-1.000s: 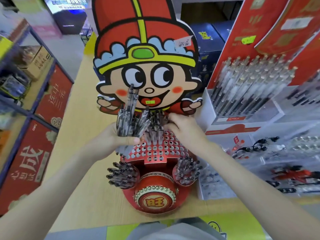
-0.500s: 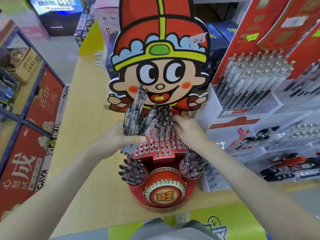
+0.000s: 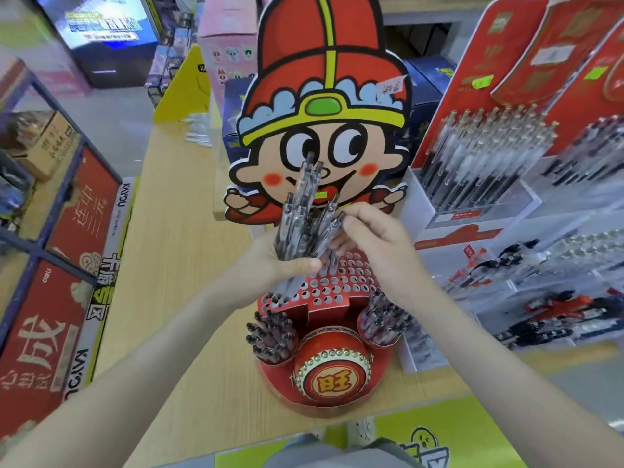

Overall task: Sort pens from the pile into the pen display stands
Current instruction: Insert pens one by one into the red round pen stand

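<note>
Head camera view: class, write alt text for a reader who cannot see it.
A person's left hand grips a bundle of pens above a red perforated stand, while the right hand pinches one pen at the bundle's edge. A cartoon-figure backboard rises behind the stand, on a wooden table.

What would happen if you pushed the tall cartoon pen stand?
The pen stand looks like light cardboard, so it would probably slide or wobble. Its tall cartoon board likely makes it tippy, though the pens low in it may steady it.
</note>
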